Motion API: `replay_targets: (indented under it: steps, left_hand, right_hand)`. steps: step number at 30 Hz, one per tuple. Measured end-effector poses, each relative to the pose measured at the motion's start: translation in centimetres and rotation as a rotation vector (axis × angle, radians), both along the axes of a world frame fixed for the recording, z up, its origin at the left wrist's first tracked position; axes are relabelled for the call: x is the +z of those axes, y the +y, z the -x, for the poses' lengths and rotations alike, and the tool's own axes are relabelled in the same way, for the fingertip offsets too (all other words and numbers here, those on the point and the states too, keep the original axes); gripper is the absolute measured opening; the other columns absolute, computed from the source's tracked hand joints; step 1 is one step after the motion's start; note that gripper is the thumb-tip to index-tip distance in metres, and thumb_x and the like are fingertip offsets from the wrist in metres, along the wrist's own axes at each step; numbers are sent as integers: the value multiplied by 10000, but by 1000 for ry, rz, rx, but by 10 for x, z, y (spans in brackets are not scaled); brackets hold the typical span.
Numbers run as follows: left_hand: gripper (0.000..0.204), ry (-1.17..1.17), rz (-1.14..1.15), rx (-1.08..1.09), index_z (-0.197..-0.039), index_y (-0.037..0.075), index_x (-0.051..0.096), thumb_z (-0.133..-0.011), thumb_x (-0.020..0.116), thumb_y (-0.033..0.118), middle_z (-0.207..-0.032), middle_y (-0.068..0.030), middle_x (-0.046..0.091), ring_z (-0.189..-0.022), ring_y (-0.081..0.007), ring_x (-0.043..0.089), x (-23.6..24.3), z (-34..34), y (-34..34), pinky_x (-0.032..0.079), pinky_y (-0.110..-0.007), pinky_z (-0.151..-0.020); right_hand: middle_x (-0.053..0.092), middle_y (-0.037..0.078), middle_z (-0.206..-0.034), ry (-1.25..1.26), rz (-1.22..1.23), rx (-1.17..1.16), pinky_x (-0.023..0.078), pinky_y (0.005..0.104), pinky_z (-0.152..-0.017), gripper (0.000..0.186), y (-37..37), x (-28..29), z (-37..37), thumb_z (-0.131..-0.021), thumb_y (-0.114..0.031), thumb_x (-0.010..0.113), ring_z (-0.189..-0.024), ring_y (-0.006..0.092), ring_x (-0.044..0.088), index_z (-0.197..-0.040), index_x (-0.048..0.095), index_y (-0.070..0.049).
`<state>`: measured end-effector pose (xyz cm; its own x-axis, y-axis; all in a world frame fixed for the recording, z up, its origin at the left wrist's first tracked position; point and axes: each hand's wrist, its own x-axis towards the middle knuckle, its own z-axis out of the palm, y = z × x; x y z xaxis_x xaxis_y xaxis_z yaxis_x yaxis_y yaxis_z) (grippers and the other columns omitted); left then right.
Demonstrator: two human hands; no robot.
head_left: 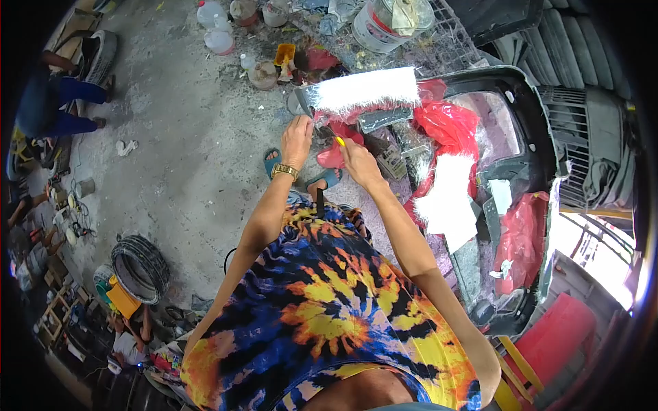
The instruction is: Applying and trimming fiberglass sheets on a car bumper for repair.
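Note:
My left hand (297, 142), with a gold watch on its wrist, reaches forward with its fingers drawn together at the edge of a dark grey curved piece (303, 101). Beside it, a white sheet with frayed, fibrous edges (367, 90) lies over red plastic film. My right hand (361, 164) is closed on a thin tool with a yellow end (340, 141), just below that sheet; most of the tool is hidden. Farther right, a second frayed white sheet (449, 195) rests on red plastic sheeting (449, 123) inside a large black shell (531, 103).
A paint bucket (379, 31) and plastic jugs (219, 41) stand ahead on the stained concrete floor. At the left are tyres (140, 268) and a standing person (65, 103); another person is at lower left. A red chair (558, 329) stands at lower right.

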<state>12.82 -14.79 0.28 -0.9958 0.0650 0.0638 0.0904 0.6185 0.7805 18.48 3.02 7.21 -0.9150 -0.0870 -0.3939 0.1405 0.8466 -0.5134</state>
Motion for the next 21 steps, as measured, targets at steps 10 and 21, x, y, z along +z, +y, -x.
replay_targets:
  steps: [10, 21]
  left_hand:
    - [90, -52, 15, -184, -886, 54, 557, -861, 607, 125, -845, -135, 619, -811, -357, 604, 25, 0, -29, 471, -459, -688]
    - [120, -263, -332, -381, -855, -15, 582, -872, 621, 97, -778, -139, 613, -700, -273, 588, 56, -47, -129, 456, -359, -660]
  right_hand:
    - [639, 209, -994, 57, -254, 0, 528, 494, -742, 244, -34, -33, 46, -932, -197, 482, -857, 397, 650, -1132, 512, -59]
    - [641, 188, -980, 282, -112, -181, 502, 457, -788, 278, -30, 3, 17, -845, -239, 629, -931, 363, 627, -1045, 572, -55]
